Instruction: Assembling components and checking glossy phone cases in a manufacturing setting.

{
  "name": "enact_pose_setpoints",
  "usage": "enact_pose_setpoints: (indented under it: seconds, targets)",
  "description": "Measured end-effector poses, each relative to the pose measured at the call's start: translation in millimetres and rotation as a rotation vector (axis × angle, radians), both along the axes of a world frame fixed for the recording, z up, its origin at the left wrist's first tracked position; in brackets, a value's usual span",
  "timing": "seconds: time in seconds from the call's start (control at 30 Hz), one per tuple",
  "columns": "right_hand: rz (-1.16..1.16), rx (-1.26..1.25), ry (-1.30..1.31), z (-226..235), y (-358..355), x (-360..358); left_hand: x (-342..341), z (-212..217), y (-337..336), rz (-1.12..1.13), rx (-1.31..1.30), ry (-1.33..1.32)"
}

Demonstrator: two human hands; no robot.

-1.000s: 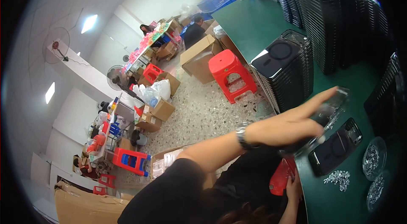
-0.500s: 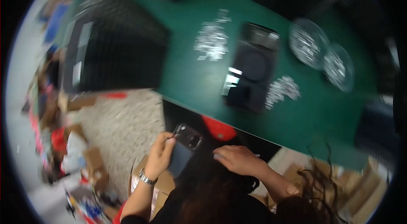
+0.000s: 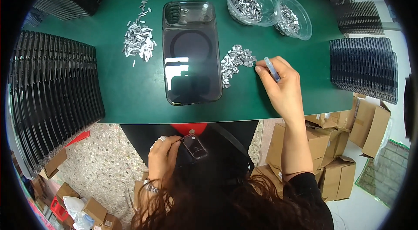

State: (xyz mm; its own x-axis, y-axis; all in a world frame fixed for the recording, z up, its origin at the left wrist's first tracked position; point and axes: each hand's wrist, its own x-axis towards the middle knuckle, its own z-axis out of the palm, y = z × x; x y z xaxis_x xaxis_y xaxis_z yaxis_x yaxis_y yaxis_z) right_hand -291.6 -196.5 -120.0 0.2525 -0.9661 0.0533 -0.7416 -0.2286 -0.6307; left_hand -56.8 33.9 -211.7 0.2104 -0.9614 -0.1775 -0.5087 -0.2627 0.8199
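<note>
Below the table edge, my left hand (image 3: 163, 154) grips a clear dark phone case (image 3: 195, 146) by its side, near my lap. My right hand (image 3: 283, 84) rests over the green table, closed around a slim pen-like tool with a pale translucent barrel (image 3: 272, 69). Its fingertips are at the right edge of a pile of small silver pieces (image 3: 235, 61); whether they pinch one I cannot make out. Left of that pile, a smoky see-through phone case (image 3: 191, 73) with a dark ring lies flat. Beyond it is another pile of silver pieces (image 3: 139, 42).
Two clear round tubs (image 3: 248, 1) of silver pieces stand at the far right. Rows of dark phone cases (image 3: 52, 82) line the table's left side, and a stack of cases (image 3: 363, 67) sits at the right. Cardboard boxes (image 3: 331, 143) crowd the floor.
My right hand has gone from near my lap up onto the table, beside the right silver pile. The view has turned and sharpened. My left hand still holds the phone case.
</note>
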Motion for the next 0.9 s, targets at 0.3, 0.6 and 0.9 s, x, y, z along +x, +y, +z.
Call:
enact_pose_setpoints:
  seconds: [0.3, 0.6, 0.9]
  targets:
    - [0.062, -0.074, 0.081, -3.8, -0.4, 11.4, 3.7, -1.1, -13.3, -0.068, -0.045, -0.021]
    - [0.043, 0.527, -0.68, 24.5, 36.1, -1.4, 6.9, 1.5, -18.4, -0.065, 0.019, 0.12]
    - [0.107, 0.803, -1.091, 14.2, 86.1, 9.7, -0.8, 16.1, -14.5, -0.102, -0.007, 0.03]
